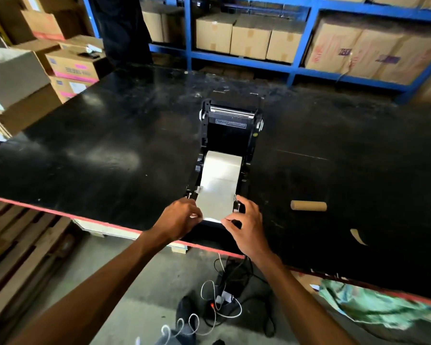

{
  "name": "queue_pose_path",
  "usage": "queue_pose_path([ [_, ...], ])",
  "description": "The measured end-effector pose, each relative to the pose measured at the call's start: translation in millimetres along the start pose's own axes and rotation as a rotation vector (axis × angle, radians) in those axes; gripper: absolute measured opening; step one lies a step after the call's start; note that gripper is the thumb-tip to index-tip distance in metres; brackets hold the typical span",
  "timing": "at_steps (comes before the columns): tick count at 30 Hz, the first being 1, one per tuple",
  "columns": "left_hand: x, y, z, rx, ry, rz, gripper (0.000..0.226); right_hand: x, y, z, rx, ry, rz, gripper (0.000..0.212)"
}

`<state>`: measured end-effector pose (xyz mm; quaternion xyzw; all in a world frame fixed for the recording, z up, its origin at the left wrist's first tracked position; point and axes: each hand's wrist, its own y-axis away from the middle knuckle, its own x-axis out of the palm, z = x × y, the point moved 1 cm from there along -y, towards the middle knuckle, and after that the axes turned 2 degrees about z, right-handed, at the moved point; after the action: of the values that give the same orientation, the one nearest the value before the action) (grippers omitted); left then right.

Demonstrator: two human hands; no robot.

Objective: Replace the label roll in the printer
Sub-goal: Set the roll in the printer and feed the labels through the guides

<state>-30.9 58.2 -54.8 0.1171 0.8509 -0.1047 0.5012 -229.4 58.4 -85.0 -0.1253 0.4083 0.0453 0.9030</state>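
Open printer (230, 135) at frame centre on the table (109, 150). Left hand (178, 217) and right hand (246, 225) pinching, seemingly, the label strip (218, 190) by its near corners. Thin, floppy; best held by edges.

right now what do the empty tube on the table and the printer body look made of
Empty tube: looks like brown cardboard, matte, with a hollow pale end. Printer: seemingly black moulded plastic, faint sheen, with a shiny metal-looking bar near the open lid's top. Neither is certain from sight alone.
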Motion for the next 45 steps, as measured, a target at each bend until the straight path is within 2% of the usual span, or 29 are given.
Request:
queue_pose_path([
  [18, 9, 13, 6, -0.002, -0.034, 0.084, 0.016, 1, 19, 3, -0.017, 0.052, 0.062, 0.013],
  [33, 15, 23, 18, -0.022, -0.019, 0.202, 0.02, 11, 29, -4, -0.099, 0.112, 0.15, 0.028],
  [36, 8, 22, 20, -0.123, 0.089, 0.125, 0.018, 0, 16, -6, -0.113, 0.077, 0.121, 0.038],
  [39, 1, 12, 30, -0.258, 0.149, -0.089, 0.01, -22, -18, -2, -0.128, 0.071, 0.086, 0.042],
  [41, -4, 3, 33, -0.37, 0.196, -0.187, 0.015, -41, -48, 6, -0.134, 0.086, 0.058, 0.035],
  [43, -6, -6, 35, -0.485, 0.292, -0.147, 0.028, -62, -82, 17, -0.158, 0.097, -0.028, 0.024],
  [45, -6, -13, 35, -0.539, 0.396, -0.039, 0.032, -81, -117, 30, -0.19, 0.107, -0.121, 0.018],
])
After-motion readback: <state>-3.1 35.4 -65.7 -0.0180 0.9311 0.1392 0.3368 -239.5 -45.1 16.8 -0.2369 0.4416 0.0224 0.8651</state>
